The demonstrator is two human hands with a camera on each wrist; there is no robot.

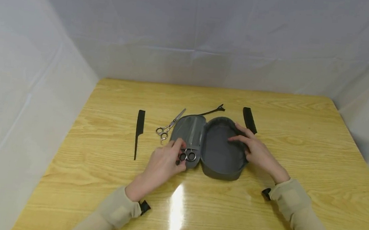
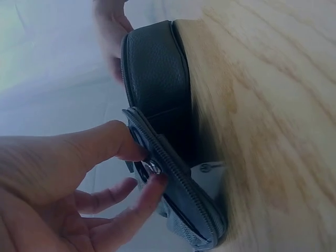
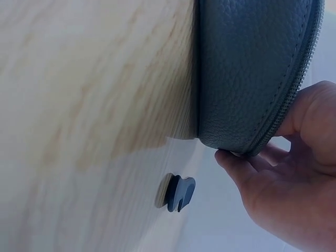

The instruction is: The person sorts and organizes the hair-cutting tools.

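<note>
White sheeting walls in a pale wooden table (image 1: 302, 141), and a grey zip case (image 1: 222, 152) lies opened flat near its middle. At the flap half, the left hand (image 1: 163, 163) pinches the finger rings of a pair of scissors (image 1: 190, 155) tucked into the flap's pocket; the left wrist view shows thumb and forefinger closed on the metal at the zip edge. The right hand (image 1: 256, 151) curls its fingers over the far rim of the deep half, thumb outside, steadying it.

Outward from there, a second pair of scissors (image 1: 169, 126) lies just beside the flap, touching or nearly touching its edge. A hair clip (image 1: 212, 111) sits behind the case, a short black comb (image 1: 249, 120) lies beside the right fingers, and a tail comb (image 1: 139, 133) rests well apart to the left.

The held scissors look stiff, smooth and fairly light; the rings seem the safest place to hold them, since the blades are likely sharp. The case's pebbled shell looks soft and would probably flex if taken by the rim alone.

The blades are hidden inside the pocket. Whether a strap holds them cannot be told. Both wrist views are close and tilted, cutting off most of the case.
</note>
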